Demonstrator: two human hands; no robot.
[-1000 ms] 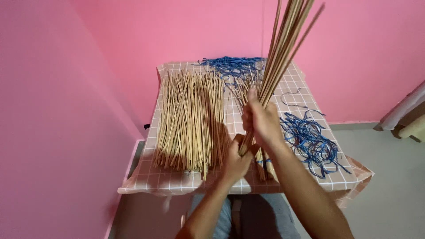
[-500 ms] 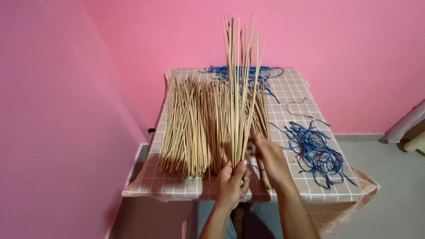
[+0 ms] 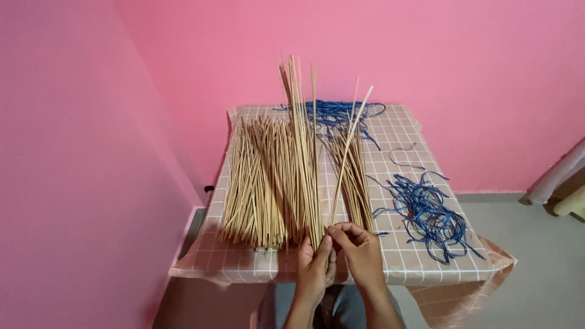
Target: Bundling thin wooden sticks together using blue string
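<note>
Head view: left hand [image 3: 315, 268] grips stick bundle [image 3: 303, 152]; right hand [image 3: 361, 251] pinches one stick [image 3: 345, 159].

Sticks [image 3: 262, 183] left of cords [image 3: 429, 213] on table [image 3: 414, 256]

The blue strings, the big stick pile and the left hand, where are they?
blue strings [image 3: 429, 213]: head view, middle of the tangle.
big stick pile [image 3: 259, 176]: head view, middle of the pile.
left hand [image 3: 315, 268]: head view, back of the hand.
</note>
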